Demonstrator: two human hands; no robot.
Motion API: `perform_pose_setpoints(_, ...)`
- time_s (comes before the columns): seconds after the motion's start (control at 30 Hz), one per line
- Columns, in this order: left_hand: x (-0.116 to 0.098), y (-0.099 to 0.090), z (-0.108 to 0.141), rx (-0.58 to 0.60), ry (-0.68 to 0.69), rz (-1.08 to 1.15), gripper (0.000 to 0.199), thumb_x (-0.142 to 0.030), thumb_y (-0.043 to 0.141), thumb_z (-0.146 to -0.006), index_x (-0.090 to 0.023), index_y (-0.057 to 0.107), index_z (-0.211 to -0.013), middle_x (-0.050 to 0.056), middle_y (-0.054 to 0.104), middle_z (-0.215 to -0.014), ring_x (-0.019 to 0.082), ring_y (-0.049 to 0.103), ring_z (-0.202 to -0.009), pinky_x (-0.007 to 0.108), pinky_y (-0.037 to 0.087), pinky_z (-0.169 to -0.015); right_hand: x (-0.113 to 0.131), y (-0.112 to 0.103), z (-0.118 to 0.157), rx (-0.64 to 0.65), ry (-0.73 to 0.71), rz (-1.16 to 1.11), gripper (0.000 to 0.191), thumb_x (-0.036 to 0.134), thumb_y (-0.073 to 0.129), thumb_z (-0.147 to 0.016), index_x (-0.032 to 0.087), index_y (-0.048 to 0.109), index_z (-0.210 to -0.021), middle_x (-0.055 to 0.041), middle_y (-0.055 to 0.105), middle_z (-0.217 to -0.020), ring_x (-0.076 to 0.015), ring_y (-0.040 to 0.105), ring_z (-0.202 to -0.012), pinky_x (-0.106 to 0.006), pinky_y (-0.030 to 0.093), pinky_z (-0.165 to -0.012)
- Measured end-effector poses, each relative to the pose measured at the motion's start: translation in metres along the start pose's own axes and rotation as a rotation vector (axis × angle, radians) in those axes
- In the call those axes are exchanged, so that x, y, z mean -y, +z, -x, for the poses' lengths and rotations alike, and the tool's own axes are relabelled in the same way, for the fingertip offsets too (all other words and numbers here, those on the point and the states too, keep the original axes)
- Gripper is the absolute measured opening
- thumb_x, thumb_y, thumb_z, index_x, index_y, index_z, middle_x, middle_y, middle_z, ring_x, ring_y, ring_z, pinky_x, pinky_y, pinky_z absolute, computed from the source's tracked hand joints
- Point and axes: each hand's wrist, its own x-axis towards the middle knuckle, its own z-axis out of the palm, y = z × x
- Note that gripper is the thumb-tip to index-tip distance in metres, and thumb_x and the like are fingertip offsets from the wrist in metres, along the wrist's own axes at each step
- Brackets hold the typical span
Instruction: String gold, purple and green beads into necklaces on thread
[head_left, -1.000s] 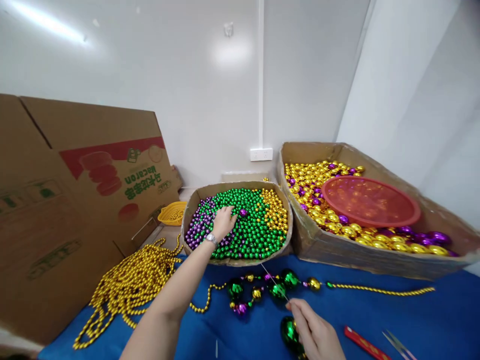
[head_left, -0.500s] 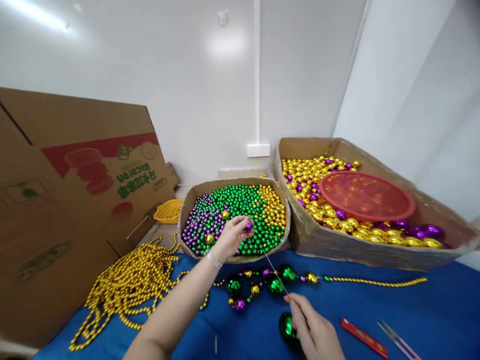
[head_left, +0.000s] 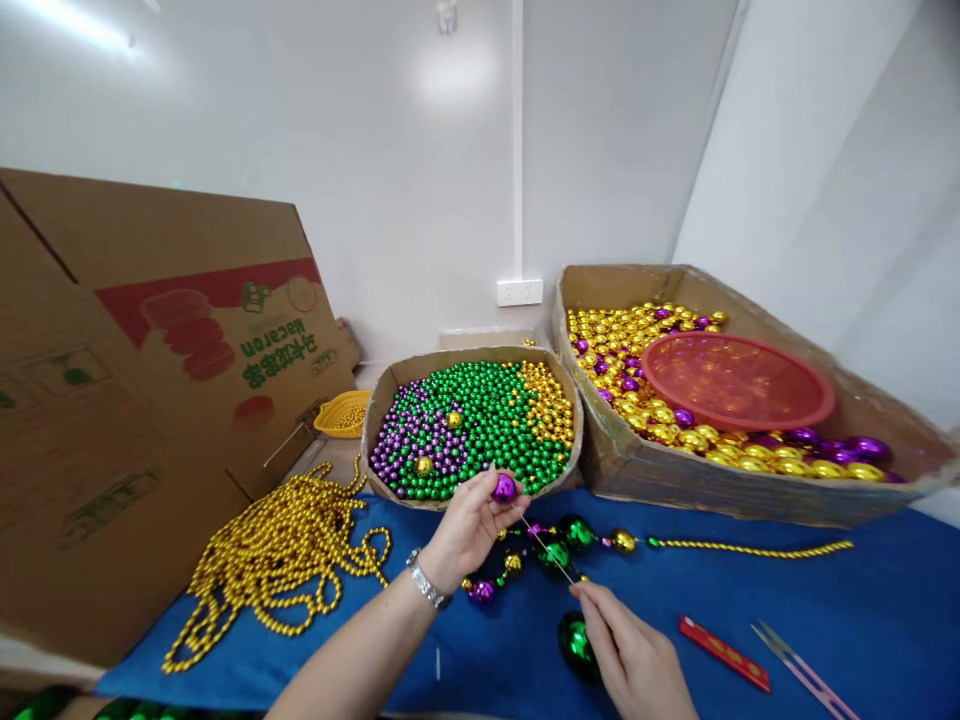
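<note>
My left hand [head_left: 471, 522], with a silver watch at the wrist, holds a shiny purple bead [head_left: 505, 488] between thumb and fingers, in front of the box of small beads [head_left: 472, 430]. My right hand [head_left: 626, 645] pinches a thin needle [head_left: 551, 550] that slants up and left, its far end near the purple bead. Whether the tip is inside the bead I cannot tell. Behind the needle lies a strand of green, gold and purple beads [head_left: 577, 533] on the blue cloth. A large green bead [head_left: 576, 645] is just left of my right hand.
Gold bead chains [head_left: 277, 560] lie at the left beside a large carton [head_left: 187, 400] and a yellow basket [head_left: 341, 415]. At the right stand a box of larger beads [head_left: 645, 465] with a red bowl [head_left: 739, 380], and nearer, a red packet [head_left: 724, 653] and tweezers [head_left: 802, 668].
My left hand has moved down and nearer with the purple bead, from over the small beads to the needle's far end. My right hand has barely moved. The view has shifted slightly.
</note>
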Motion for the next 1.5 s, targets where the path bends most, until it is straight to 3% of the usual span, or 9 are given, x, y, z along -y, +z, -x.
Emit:
perform_pose_setpoints(0.37, 0.020, 0.010, 0.015, 0.050, 0.122, -0.079, 0.027, -0.032, 0.072, -0.075, -0.014, 0.061, -0.093, 0.006, 0.065, -0.093, 0.018, 0.067, -0.082, 0.031, 0.053, -0.077, -0.001, 0.004, 0.003, 0.013, 0.019, 0.016, 0.031, 0.030, 0.033, -0.096, 0.020, 0.062, -0.102, -0.0054, 0.073, -0.093, -0.0166, 0.071, -0.079, -0.022, 0.056, -0.068)
perform_pose_setpoints(0.57, 0.032, 0.010, 0.021, 0.067, 0.041, -0.021, 0.029, -0.033, 0.072, -0.075, -0.014, 0.060, -0.094, 0.008, 0.066, -0.095, 0.019, 0.067, -0.085, 0.031, 0.052, -0.077, -0.001, 0.005, 0.006, 0.017, 0.034, -0.044, 0.029, 0.029, 0.034, -0.096, 0.020, 0.061, -0.101, -0.0046, 0.074, -0.091, -0.0148, 0.071, -0.077, -0.018, 0.055, -0.065)
perform_pose_setpoints(0.7, 0.032, 0.009, 0.022, 0.047, 0.110, -0.067, 0.030, -0.030, 0.076, -0.071, -0.015, 0.061, -0.093, 0.008, 0.065, -0.097, 0.019, 0.067, -0.083, 0.032, 0.052, -0.078, -0.003, 0.005, 0.007, -0.018, -0.002, -0.015, 0.031, 0.031, 0.034, -0.096, 0.020, 0.063, -0.101, -0.0059, 0.074, -0.091, -0.0163, 0.072, -0.076, -0.020, 0.056, -0.066)
perform_pose_setpoints(0.87, 0.029, 0.008, 0.021, 0.088, 0.022, -0.044, 0.028, -0.032, 0.073, -0.073, -0.014, 0.061, -0.092, 0.008, 0.066, -0.091, 0.018, 0.067, -0.079, 0.030, 0.052, -0.074, -0.004, 0.004, 0.007, 0.001, 0.024, -0.061, 0.031, 0.030, 0.034, -0.096, 0.020, 0.062, -0.101, -0.0053, 0.074, -0.090, -0.0159, 0.071, -0.078, -0.019, 0.056, -0.068)
perform_pose_setpoints(1.1, 0.030, 0.011, 0.023, 0.085, 0.089, -0.106, 0.031, -0.032, 0.075, -0.071, -0.015, 0.062, -0.094, 0.009, 0.067, -0.097, 0.020, 0.068, -0.083, 0.032, 0.052, -0.076, -0.005, 0.003, 0.008, -0.027, 0.007, -0.037, 0.032, 0.030, 0.034, -0.096, 0.020, 0.063, -0.100, -0.0057, 0.074, -0.089, -0.0165, 0.072, -0.077, -0.020, 0.057, -0.066)
perform_pose_setpoints(1.33, 0.032, 0.011, 0.024, 0.073, 0.166, -0.203, 0.030, -0.030, 0.075, -0.072, -0.016, 0.061, -0.095, 0.009, 0.066, -0.100, 0.021, 0.067, -0.085, 0.031, 0.052, -0.074, -0.011, 0.005, 0.010, -0.100, -0.121, 0.111, 0.033, 0.025, 0.033, -0.096, 0.018, 0.064, -0.100, -0.0060, 0.074, -0.087, -0.0167, 0.072, -0.073, -0.022, 0.057, -0.064)
perform_pose_setpoints(1.5, 0.033, 0.011, 0.025, 0.077, 0.135, -0.199, 0.033, -0.032, 0.075, -0.070, -0.015, 0.062, -0.095, 0.011, 0.066, -0.099, 0.021, 0.067, -0.083, 0.033, 0.052, -0.075, -0.014, 0.006, 0.011, -0.089, -0.117, 0.149, 0.035, 0.027, 0.033, -0.096, 0.018, 0.066, -0.101, -0.0064, 0.074, -0.086, -0.0170, 0.071, -0.071, -0.023, 0.057, -0.065)
